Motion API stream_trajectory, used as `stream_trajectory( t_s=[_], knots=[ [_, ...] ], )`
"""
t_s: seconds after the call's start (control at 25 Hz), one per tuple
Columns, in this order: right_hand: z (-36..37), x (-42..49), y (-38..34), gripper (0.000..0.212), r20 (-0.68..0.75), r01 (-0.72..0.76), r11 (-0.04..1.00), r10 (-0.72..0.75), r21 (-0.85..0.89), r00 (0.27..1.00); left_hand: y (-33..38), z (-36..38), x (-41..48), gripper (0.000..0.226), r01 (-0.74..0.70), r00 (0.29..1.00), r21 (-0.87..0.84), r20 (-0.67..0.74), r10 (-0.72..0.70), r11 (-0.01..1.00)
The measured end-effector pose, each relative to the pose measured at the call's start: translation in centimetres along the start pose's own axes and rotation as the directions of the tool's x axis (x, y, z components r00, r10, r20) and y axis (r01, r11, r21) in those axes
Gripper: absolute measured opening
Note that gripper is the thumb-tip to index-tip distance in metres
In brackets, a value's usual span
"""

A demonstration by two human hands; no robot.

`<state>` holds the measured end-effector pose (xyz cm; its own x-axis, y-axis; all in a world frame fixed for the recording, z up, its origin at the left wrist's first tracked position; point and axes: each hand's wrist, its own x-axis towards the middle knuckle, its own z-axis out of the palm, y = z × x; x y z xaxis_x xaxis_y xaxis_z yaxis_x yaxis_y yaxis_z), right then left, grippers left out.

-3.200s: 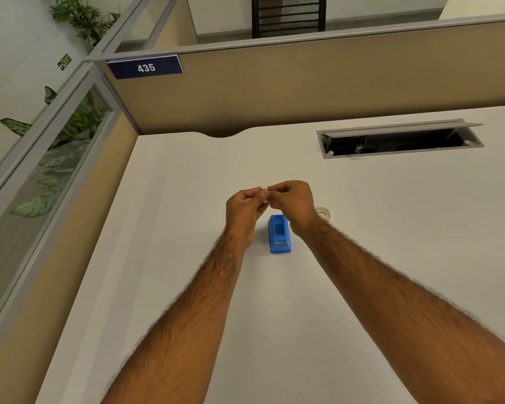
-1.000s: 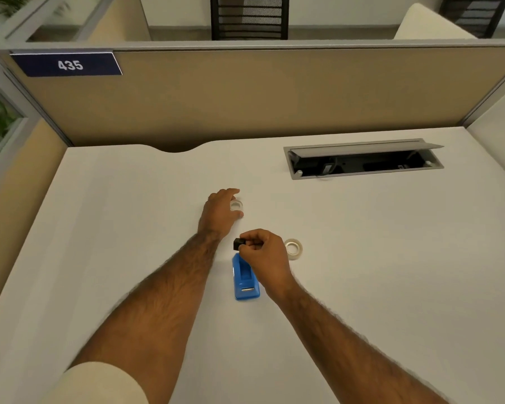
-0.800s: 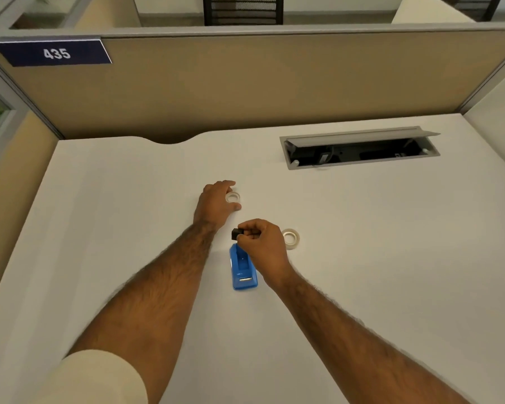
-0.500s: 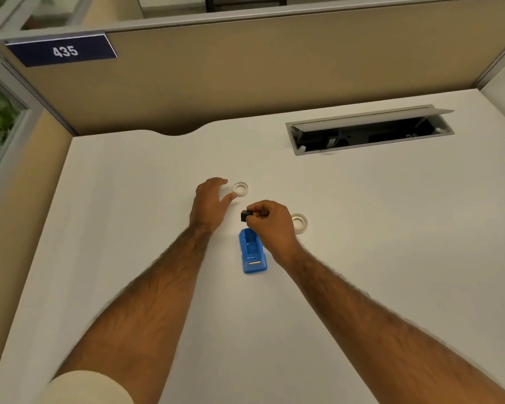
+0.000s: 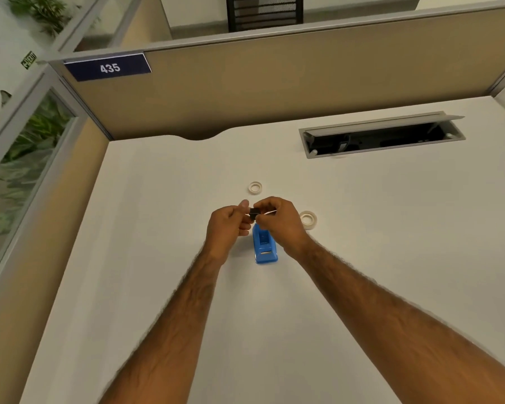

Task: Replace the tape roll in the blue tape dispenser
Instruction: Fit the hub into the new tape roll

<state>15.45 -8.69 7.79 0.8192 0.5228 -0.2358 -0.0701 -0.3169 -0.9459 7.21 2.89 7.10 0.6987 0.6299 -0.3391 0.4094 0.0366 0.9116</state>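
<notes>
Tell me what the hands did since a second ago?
The left hand left the far white tape ring on the desk and came back to the small black spool pinched by the right hand. The blue plastic dispenser and near tape ring stayed put.

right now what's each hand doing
left hand: fingers closed on the small black spool
right hand: fingers closed on the same spool
</notes>
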Motion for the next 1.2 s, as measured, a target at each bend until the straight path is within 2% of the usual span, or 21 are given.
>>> stream_trajectory(
  t_s=[0.16, 0.32, 0.52, 0.72, 0.88, 0.96, 1.08, 1.16, 1.2],
  knots=[
    [0.0, -0.8, -0.4, 0.023, 0.034, 0.051, 0.999, -0.052, 0.014, 0.998, 0.9, -0.2, -0.8, 0.029, 0.031, 0.999, -0.045, 0.020, -0.030, 0.999],
    [-0.6, -1.0, -0.7, 0.021, 0.075, 0.023, 0.996, -0.029, 0.083, 0.997, 1.5, -0.1, -1.2, 0.015, 0.018, 0.999, -0.129, 0.030, -0.015, 0.991],
    [-0.8, -1.2, -0.8, 0.020, 0.060, 0.005, 0.985, -0.016, 0.175, 0.998, 1.5, -0.2, -1.5, 0.020, -0.007, 0.998, -0.207, 0.057, 0.020, 0.978],
    [-0.8, -1.0, -0.7, 0.022, 0.035, 0.015, 0.988, -0.021, 0.153, 0.999, 1.0, 0.1, -1.7, 0.027, 0.076, 0.996, -0.199, 0.061, -0.065, 0.977],
    [-1.4, -0.6, -0.1, 0.023, 0.095, 0.048, 0.993, -0.058, 0.104, 0.994, 0.9, 0.1, -1.5, 0.020, 0.080, 0.996, -0.196, 0.042, -0.073, 0.977],
    [-2.2, 0.1, 0.3, 0.021, 0.101, 0.067, 0.997, -0.070, 0.032, 0.992, 0.8, 0.1, -1.5, 0.018, 0.089, 0.996, -0.190, 0.029, -0.085, 0.978],
    [-4.1, 1.8, 1.4, 0.026, -0.030, 0.148, 0.961, -0.160, -0.235, 0.987, 0.7, -0.2, -1.2, 0.015, 0.096, 0.995, -0.217, 0.035, -0.090, 0.971],
    [-6.0, 2.8, 2.8, 0.029, -0.091, 0.159, 0.851, -0.235, -0.501, 0.968, 0.6, -0.4, -1.1, 0.013, 0.095, 0.995, -0.244, 0.032, -0.090, 0.965],
    [-6.9, 3.1, 3.5, 0.029, -0.078, 0.145, 0.777, -0.242, -0.613, 0.967, 0.6, -0.5, -1.0, 0.013, 0.095, 0.995, -0.245, 0.025, -0.092, 0.965]
  ],
)
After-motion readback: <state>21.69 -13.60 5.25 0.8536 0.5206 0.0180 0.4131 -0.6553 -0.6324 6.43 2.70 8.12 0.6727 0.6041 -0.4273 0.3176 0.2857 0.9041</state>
